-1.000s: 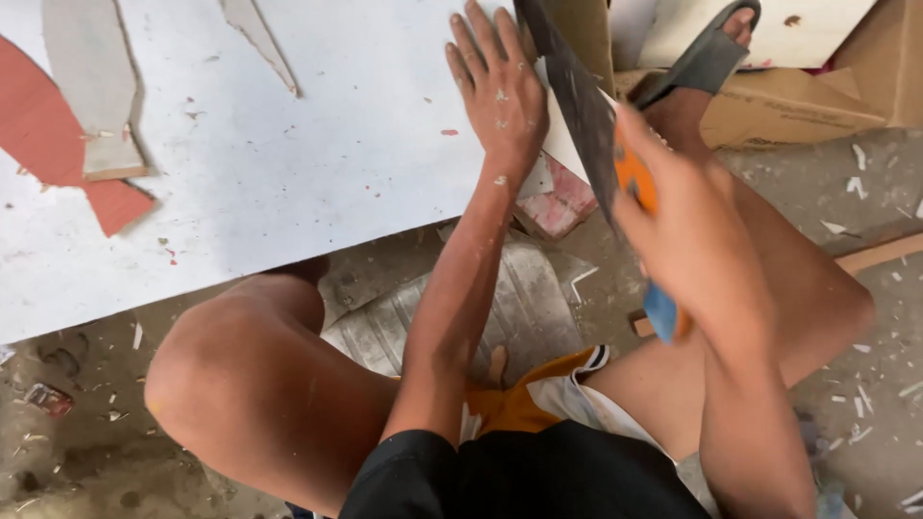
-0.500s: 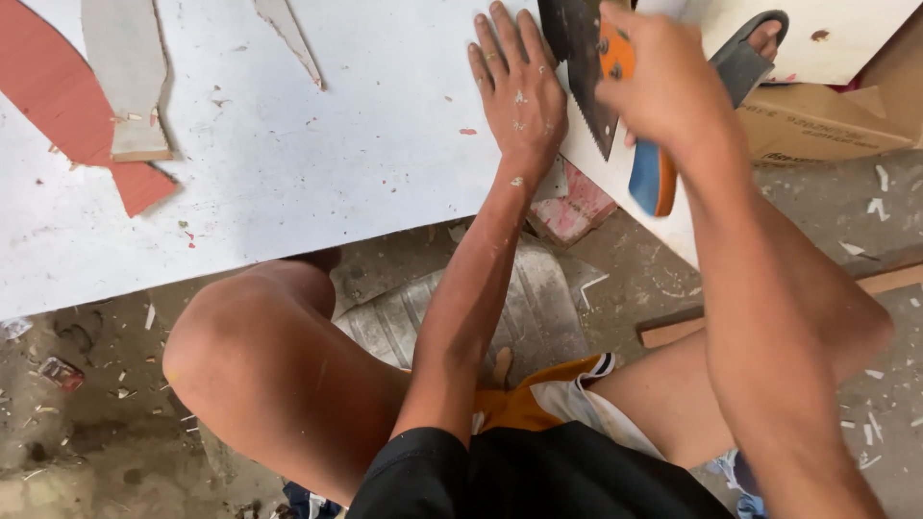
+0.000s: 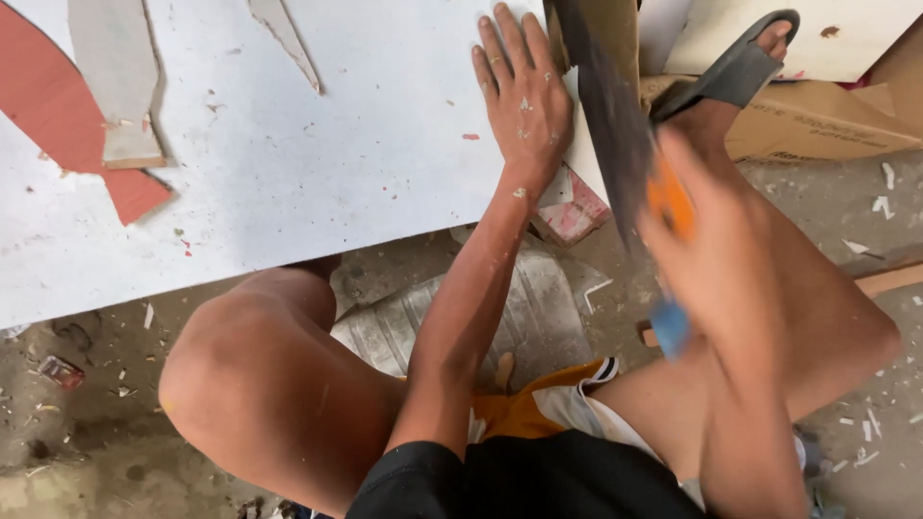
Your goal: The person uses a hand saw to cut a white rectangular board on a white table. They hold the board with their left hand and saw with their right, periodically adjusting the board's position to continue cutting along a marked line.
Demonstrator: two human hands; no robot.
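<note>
The white board is pressed down flat by the left hand, fingers spread wide, near the board's edge at about 1 o'clock; the board looks thin, stiff and light, so it is best held close to the cut. The hand saw is gripped tight by the right hand around its orange and blue handle at 3 o'clock; its blade looks sharp and bendy.

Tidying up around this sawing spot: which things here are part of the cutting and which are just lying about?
In use:
- white board, pressed flat by the left hand
- handsaw, orange-and-blue handle gripped in the right hand, motion-blurred

Lying about:
- red offcut
- pale offcut strips
- cardboard box
- crumpled sheet underfoot
- chips on the floor
</note>
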